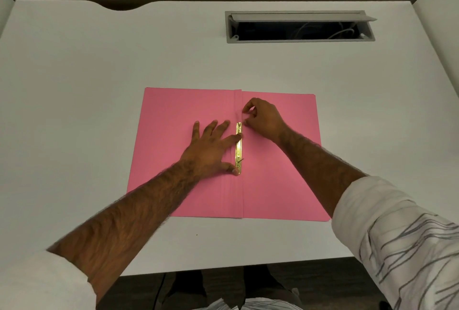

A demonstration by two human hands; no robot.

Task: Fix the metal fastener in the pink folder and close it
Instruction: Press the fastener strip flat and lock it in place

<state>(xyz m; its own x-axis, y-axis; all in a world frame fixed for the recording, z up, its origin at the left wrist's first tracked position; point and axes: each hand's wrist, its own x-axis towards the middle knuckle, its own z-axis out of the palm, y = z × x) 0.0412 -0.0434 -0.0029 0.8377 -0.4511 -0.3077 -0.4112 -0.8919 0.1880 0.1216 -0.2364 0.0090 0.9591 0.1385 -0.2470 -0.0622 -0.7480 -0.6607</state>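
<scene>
The pink folder (pixel 278 173) lies open and flat on the white desk. A gold metal fastener (pixel 238 150) runs along its spine fold. My left hand (pixel 211 148) rests flat on the left flap, with fingertips and thumb pressing the fastener's bar. My right hand (pixel 264 117) is at the fastener's far end, its fingers pinched together there; whether they grip a prong is hidden. A small thin prong sticks up near the bar's near end.
The white desk (pixel 99 86) surrounds the folder. A grey cable hatch (pixel 300 40) stands open at the back right, with cables inside. A curved cutout (pixel 116 8) notches the far edge. Partition walls enclose the desk.
</scene>
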